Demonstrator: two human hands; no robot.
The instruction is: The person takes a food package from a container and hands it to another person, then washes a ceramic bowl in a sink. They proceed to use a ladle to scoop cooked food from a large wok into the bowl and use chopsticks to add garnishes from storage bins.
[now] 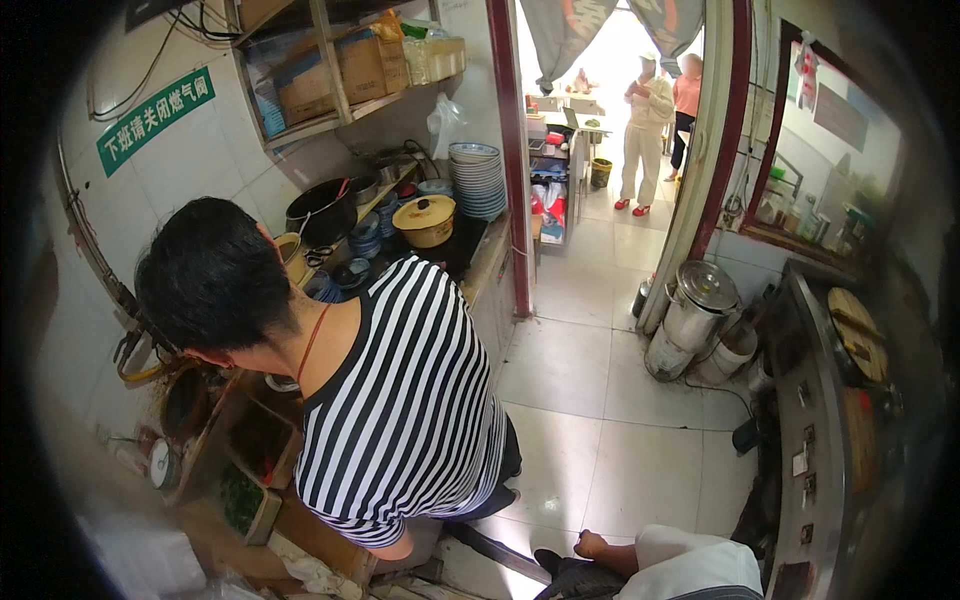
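My right hand is at the lower edge, at the end of a bare forearm below a white sleeve. Its fingers are curled closed, and nothing shows in them. It hangs over the tiled floor beside a dark shoe and dark trousers, touching no object that I can see. No part of my left hand is in the picture. Just to the left stands a co-worker in a black and white striped shirt, back toward me and head bent over the counter. One forearm of that person hangs down; the hands are hidden.
On the left counter are a lidded yellow pot, stacked bowls, a black wok and a tub of chopped greens. Steel pots stand beside the doorway. A steel stove lines the right. Two people stand beyond the door.
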